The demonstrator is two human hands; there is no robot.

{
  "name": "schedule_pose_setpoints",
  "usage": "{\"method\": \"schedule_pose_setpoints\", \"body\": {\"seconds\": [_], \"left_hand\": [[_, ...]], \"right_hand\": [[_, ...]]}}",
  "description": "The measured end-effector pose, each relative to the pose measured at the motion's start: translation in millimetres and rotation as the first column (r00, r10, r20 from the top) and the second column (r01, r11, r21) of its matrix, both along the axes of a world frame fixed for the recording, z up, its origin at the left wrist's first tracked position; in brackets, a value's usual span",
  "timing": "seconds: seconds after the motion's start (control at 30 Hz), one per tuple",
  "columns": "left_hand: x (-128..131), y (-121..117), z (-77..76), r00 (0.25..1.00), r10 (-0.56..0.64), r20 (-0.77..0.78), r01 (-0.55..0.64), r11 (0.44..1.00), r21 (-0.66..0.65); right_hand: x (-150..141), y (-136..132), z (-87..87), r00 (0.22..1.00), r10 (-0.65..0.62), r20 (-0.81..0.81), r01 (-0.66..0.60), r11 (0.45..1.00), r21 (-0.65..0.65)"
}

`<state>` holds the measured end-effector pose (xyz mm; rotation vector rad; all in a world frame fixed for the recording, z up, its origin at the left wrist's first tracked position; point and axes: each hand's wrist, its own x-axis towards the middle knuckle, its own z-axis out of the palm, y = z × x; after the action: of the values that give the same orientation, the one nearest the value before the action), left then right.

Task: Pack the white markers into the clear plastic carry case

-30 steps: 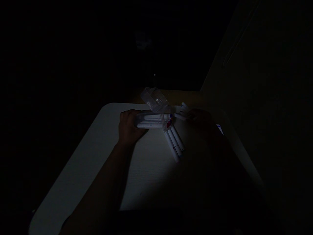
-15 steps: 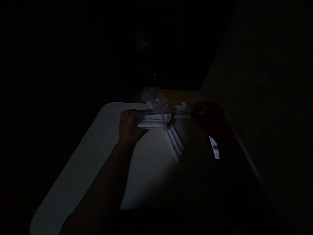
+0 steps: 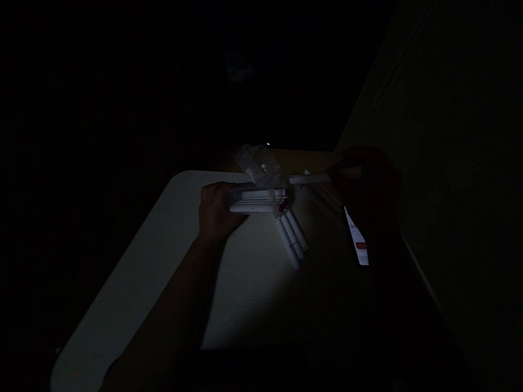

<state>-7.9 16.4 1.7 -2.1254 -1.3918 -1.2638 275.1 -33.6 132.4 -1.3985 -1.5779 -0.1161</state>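
Observation:
A clear plastic case (image 3: pixel 251 190) lies on its side, its hinged lid (image 3: pixel 260 164) swung up at the far side. Inside it are several white markers (image 3: pixel 255 208) with coloured ends facing right. My left hand (image 3: pixel 216 212) is closed around the case's left end. In deep shadow on the right, my right hand (image 3: pixel 362 174) is closed on a white marker (image 3: pixel 312 178), whose tip points left near the case's opening. Three more white markers (image 3: pixel 293 239) lie fanned out on the table in front of the opening.
A lit phone (image 3: pixel 357 239) lies on the table, partly hidden by my right arm. Another marker (image 3: pixel 327 196) rests dimly under my right hand. The white table (image 3: pixel 163 261) ends near a dark wall (image 3: pixel 441 163) on the right.
My right hand has moved up and to the right with a marker, which has come away from the case's opening. More of the phone shows. My left hand and the case have stayed still.

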Motion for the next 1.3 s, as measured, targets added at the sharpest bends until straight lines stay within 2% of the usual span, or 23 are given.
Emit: {"method": "schedule_pose_setpoints", "body": {"seconds": [0.17, 0.3, 0.6, 0.87, 1.07, 1.3], "left_hand": [[1.0, -0.8, 1.3, 1.0, 0.007, -0.009, -0.007, 1.0, 0.002], [1.7, -1.1, 1.8, 1.0, 0.027, -0.012, -0.028, 0.999, -0.025], [1.8, -0.8, 2.6, 1.0, 0.006, 0.004, -0.006, 0.999, -0.044], [2.4, -1.8, 4.2, 1.0, -0.002, 0.005, 0.002, 0.999, -0.036], [3.1, -2.4, 4.8, 1.0, 0.003, 0.011, -0.002, 1.0, -0.026], [1.8, -1.0, 3.9, 1.0, -0.024, -0.002, 0.024, 0.999, 0.029]], "right_hand": [[-8.9, -5.2, 1.4, 0.999, -0.002, -0.048, 0.004, 0.999, 0.044], [-15.0, -8.1, 1.1, 0.999, 0.015, -0.034, -0.015, 1.0, -0.005], [-15.2, 2.5, -12.5, 0.998, 0.055, -0.033, -0.056, 0.998, -0.023], [-19.6, 6.3, -16.0, 0.987, 0.135, -0.089, -0.146, 0.981, -0.126], [-25.3, 5.8, -18.9, 0.938, 0.266, -0.221, -0.32, 0.911, -0.259], [-26.1, 10.5, -20.9, 0.945, 0.266, -0.192, -0.313, 0.908, -0.278]]}}
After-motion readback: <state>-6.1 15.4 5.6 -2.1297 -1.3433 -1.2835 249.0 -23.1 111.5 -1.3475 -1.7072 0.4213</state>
